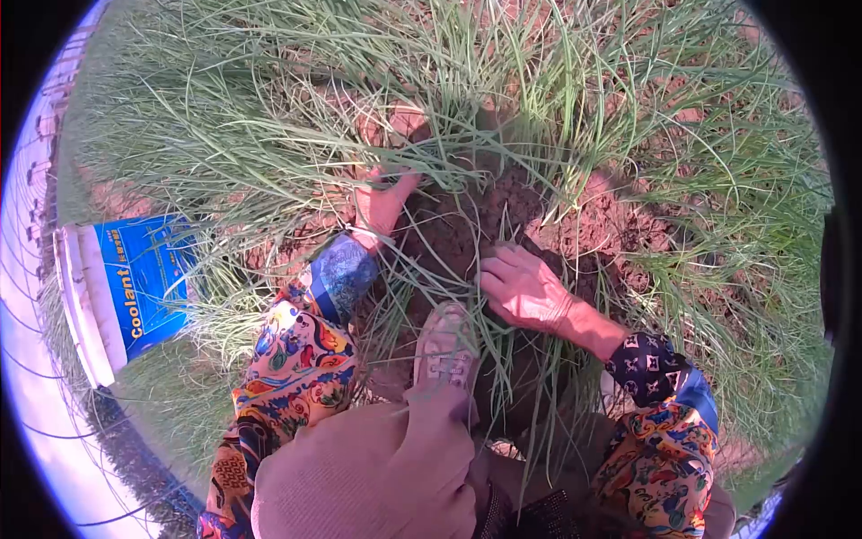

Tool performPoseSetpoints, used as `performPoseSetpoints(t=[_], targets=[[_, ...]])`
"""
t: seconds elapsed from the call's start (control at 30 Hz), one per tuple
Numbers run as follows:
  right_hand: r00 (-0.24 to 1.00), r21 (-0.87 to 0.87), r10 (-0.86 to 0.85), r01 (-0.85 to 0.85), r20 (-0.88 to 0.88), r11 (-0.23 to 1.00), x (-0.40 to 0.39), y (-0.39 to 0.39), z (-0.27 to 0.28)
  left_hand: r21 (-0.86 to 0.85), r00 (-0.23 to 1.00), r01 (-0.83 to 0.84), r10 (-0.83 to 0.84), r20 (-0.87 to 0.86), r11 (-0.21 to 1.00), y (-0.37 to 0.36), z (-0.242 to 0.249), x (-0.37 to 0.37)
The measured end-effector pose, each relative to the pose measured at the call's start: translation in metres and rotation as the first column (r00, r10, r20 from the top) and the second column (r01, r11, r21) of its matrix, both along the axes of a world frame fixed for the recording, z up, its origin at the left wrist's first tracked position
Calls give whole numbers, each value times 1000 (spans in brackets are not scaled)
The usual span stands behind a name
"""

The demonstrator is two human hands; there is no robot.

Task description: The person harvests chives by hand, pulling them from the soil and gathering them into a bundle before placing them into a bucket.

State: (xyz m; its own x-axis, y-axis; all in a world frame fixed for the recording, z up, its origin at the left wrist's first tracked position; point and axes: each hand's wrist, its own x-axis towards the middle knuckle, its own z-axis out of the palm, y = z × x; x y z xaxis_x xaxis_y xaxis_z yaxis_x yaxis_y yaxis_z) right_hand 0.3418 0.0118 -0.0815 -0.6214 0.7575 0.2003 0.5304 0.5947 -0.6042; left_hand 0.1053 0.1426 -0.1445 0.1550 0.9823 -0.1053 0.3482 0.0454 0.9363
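Observation:
My left hand (384, 202) reaches into long green grass-like plants (242, 135) left of centre, thumb apart from the other fingers, which are partly covered by leaves. Closer to me, my right hand (525, 286) has its fingers curled together at thin stems, over brown soil (449, 235). What lies inside its fingers is too hidden to make out. Both arms wear patterned sleeves. Between the hands and my knee is a light shoe (446, 346).
A blue and white bucket (148, 287) marked "coolant" lies tilted at the left. More green plants (736, 260) stand at the right, around clumpy reddish soil (620, 225). A wire fence (45, 359) runs along the far left edge.

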Motion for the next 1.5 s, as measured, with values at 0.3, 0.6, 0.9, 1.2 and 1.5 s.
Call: performPoseSetpoints(t=[0.3, 0.6, 0.9, 1.2, 1.5], targets=[[982, -222, -184, 189, 41, 957, -12, 11, 8, -170, 851, 525, -517, 89, 834, -23, 73, -13], [961, -383, 78, 30, 264, 923, -27, 27, 26, -34, 822, 570, -569, 26, 821, -64, 90, 3], [694, -925, -625, -353, -357, 137, 62, 103, 48, -293, 949, 279, -215, 232, 914, -63, 90, 9], [977, -446, -191, 214, 95, 869, 7, 73, 25, -395, 965, 234, -162, 207, 888, -39, 104, 31], [985, -477, -128, 168, 115, 863, -29, 45, 69, -506, 915, 382, -239, 326, 773, -22, 114, 29]])
